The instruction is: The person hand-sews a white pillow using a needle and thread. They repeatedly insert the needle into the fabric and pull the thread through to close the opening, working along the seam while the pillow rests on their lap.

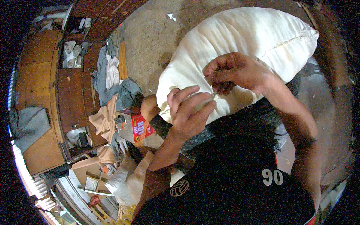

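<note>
A plump white stuffed pillow (225,37) lies across my lap, stretching from the middle of the head view to the upper right. A seam runs toward its far right corner. My left hand (191,114) grips the pillow's near side, its bent fingers pressed onto the cloth and its thumb mostly hidden. Just beyond it, my right hand (240,73) is closed in a pinch over creased cloth. A small pale sliver shows below those fingertips, too fine to name. What the pinch holds is hidden.
On the left stands a wooden cabinet (39,80) with open compartments holding white rolls (73,50). Grey cloth (125,93) and tan cloth (107,118) lie beside a red and white box (138,125). White scraps (171,17) dot the floor (150,41).
</note>
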### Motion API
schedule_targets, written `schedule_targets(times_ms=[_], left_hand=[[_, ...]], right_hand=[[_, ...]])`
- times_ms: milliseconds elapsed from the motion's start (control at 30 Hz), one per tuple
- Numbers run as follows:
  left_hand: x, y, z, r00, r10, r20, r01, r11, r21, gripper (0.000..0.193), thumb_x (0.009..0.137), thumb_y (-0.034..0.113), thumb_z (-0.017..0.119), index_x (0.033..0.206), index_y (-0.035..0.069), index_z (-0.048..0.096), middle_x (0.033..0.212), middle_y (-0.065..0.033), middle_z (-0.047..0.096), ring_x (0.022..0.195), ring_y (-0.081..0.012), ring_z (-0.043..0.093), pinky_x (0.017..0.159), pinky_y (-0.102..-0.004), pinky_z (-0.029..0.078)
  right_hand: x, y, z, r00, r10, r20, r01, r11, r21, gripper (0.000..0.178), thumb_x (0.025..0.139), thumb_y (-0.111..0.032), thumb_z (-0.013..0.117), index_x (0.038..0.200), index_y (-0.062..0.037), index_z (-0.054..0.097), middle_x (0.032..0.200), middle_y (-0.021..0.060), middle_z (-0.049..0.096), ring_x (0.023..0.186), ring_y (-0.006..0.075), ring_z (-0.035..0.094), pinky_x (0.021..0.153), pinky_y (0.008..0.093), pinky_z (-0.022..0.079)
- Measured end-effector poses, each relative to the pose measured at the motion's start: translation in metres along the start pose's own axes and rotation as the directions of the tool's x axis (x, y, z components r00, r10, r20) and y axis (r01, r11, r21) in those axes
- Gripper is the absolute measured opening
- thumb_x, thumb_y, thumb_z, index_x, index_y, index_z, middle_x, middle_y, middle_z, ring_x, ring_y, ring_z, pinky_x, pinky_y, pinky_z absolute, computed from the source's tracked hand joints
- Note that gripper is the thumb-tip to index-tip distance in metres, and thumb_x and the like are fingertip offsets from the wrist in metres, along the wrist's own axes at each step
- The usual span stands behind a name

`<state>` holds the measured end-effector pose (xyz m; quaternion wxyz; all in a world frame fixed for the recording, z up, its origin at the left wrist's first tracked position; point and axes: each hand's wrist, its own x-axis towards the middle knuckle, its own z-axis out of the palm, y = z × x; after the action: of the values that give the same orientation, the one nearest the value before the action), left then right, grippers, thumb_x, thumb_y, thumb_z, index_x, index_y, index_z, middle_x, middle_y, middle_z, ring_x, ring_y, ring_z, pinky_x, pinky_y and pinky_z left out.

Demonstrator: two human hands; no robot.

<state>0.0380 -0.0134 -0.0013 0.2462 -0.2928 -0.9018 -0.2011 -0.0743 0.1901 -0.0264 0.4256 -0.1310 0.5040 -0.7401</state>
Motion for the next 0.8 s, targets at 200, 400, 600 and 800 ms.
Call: schedule_targets(times_ms=[200, 400, 600, 800], left_hand=[[-0.012, 0.026, -0.065, 0.987, -0.144, 0.073, 0.161, 0.868, -0.47, 0.015, 0.079, 0.019, 0.073, 0.093, 0.015, 0.069, 0.109, -0.0003, 0.069, 0.107, -0.0281, 0.061, 0.091, -0.0442, 0.043], [-0.053, 0.008, -0.189, 0.769, -0.318, -0.554, -0.16, 0.744, -0.649, 0.023, 0.089, 0.014, 0.063, 0.11, 0.005, 0.057, 0.114, -0.0082, 0.059, 0.09, -0.0186, 0.059, 0.087, -0.0355, 0.049], [-0.029, -0.014, -0.306, 0.656, -0.388, -0.648, -0.475, 0.456, -0.753, 0.005, 0.092, 0.0, 0.051, 0.094, 0.005, 0.053, 0.091, -0.0062, 0.055, 0.09, -0.0156, 0.054, 0.088, -0.0322, 0.051], [-0.004, -0.039, -0.283, 0.768, -0.358, -0.531, -0.137, 0.719, -0.682, 0.01, 0.099, 0.011, 0.048, 0.101, 0.002, 0.052, 0.09, -0.0069, 0.05, 0.082, -0.0146, 0.047, 0.069, -0.0265, 0.043]], right_hand=[[0.002, -0.001, -0.013, 0.995, -0.093, 0.035, 0.096, 0.99, -0.104, 0.018, 0.095, -0.018, 0.067, 0.108, -0.0059, 0.065, 0.081, 0.0023, 0.069, 0.066, 0.0098, 0.064, 0.058, 0.0249, 0.051], [-0.028, -0.01, 0.018, 0.825, -0.507, -0.251, 0.321, 0.786, -0.529, 0.02, 0.095, -0.011, 0.064, 0.112, -0.0002, 0.065, 0.098, 0.0083, 0.069, 0.087, 0.0148, 0.066, 0.078, 0.0287, 0.053], [-0.058, 0.013, 0.09, 0.699, -0.651, 0.295, 0.556, 0.237, -0.797, 0.053, 0.078, -0.01, 0.069, 0.13, -0.004, 0.06, 0.113, 0.0151, 0.065, 0.09, 0.0277, 0.064, 0.076, 0.0358, 0.055], [-0.088, 0.007, 0.099, 0.633, -0.497, 0.594, 0.765, 0.278, -0.581, 0.037, 0.08, -0.019, 0.065, 0.111, 0.0003, 0.067, 0.109, 0.0132, 0.066, 0.093, 0.0274, 0.065, 0.074, 0.0367, 0.054]])
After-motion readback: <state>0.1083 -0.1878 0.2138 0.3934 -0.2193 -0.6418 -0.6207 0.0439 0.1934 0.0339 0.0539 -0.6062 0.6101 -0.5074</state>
